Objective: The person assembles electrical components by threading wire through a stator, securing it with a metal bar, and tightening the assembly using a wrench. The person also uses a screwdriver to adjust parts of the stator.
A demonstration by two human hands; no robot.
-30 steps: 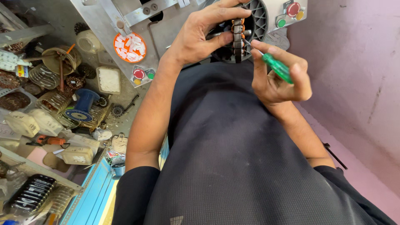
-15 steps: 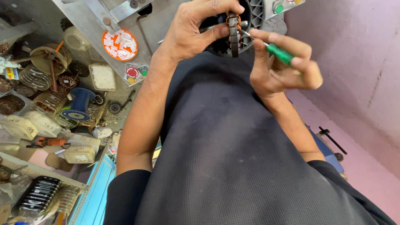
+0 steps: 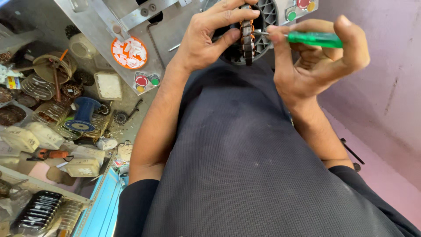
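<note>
My left hand grips a round wound stator with copper coils, held edge-on in front of my chest. My right hand holds a screwdriver with a green handle; its metal tip touches the stator's rim. Both hands are raised close together over my dark shirt. Behind the stator sits a grey metal machine with a round grille and red and green buttons.
On the left, a cluttered bench holds a blue wire spool, several wound coils and stators, cream plastic housings and a black ribbed part. A pink wall stands at the right. A blue edge runs below the bench.
The view has shifted a little and my hands sit higher in it. My right hand has brought the screwdriver tip against the stator; my left hand keeps its grip.
</note>
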